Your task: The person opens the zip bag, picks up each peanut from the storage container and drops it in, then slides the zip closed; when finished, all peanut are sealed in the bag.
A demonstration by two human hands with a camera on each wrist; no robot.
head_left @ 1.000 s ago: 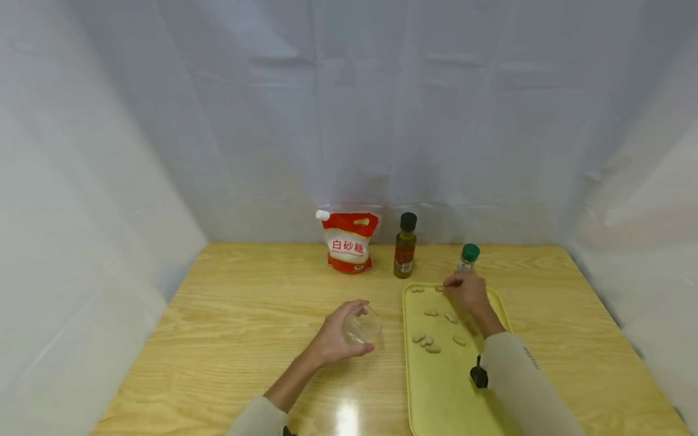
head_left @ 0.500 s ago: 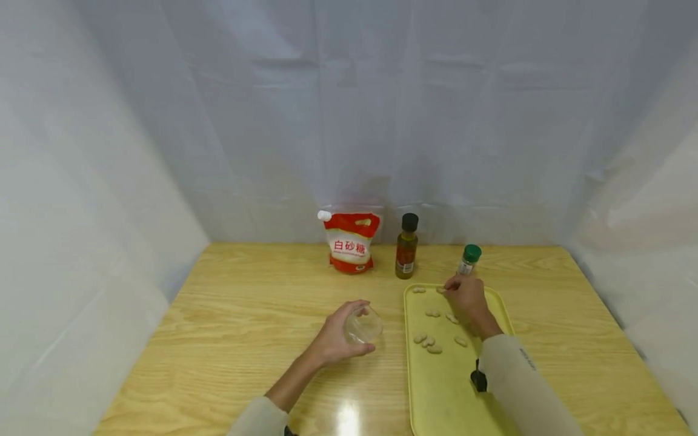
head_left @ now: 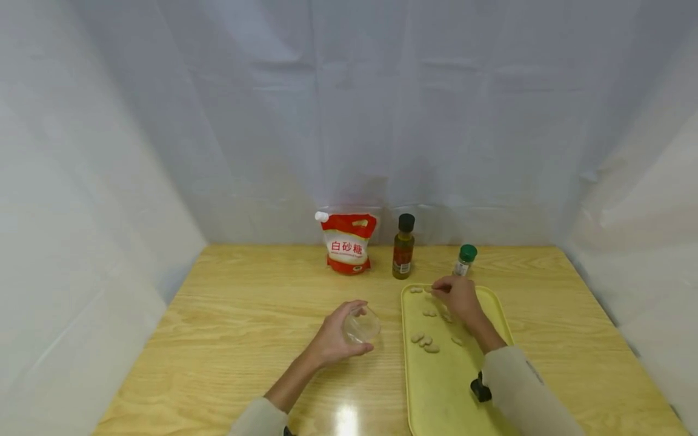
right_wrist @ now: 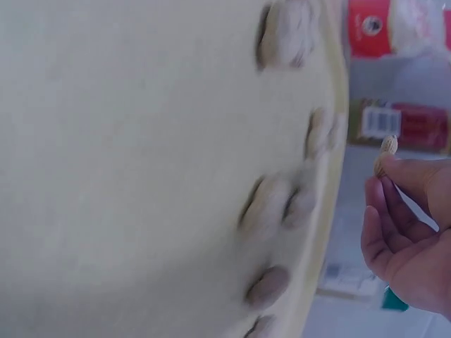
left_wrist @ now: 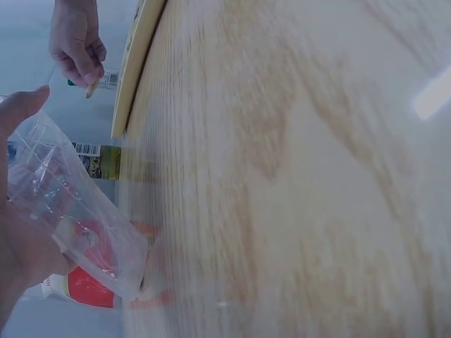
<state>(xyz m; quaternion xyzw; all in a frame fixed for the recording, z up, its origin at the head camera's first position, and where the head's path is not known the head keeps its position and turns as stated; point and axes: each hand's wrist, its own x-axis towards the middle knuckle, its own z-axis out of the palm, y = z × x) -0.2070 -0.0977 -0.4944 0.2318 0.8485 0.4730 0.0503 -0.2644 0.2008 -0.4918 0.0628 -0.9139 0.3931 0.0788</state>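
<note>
My left hand [head_left: 334,339] holds a clear plastic cup [head_left: 362,326] between thumb and fingers, tilted over the table left of the tray. The same cup [left_wrist: 77,204] fills much of the left side of the left wrist view. Thumb and fingertips of my right hand [head_left: 460,300] pinch a peanut in its shell [right_wrist: 386,151], which the right wrist view shows raised off the tray. Below lies the yellow tray [head_left: 444,399], where several unshelled peanuts [head_left: 431,349] are scattered over its far half. My right hand and forearm cover part of the tray's right side.
Behind the tray stand a dark-capped bottle [head_left: 403,254] and a small green-capped jar [head_left: 465,257], partly hidden by my right hand. To their left stands a red and white sugar pouch [head_left: 349,242]. White sheeting [head_left: 354,121] encloses the wooden table [head_left: 234,315].
My right hand has shifted slightly left, with the peanut at its fingertips now lifted off the tray. The left hand and cup have stayed in place.
</note>
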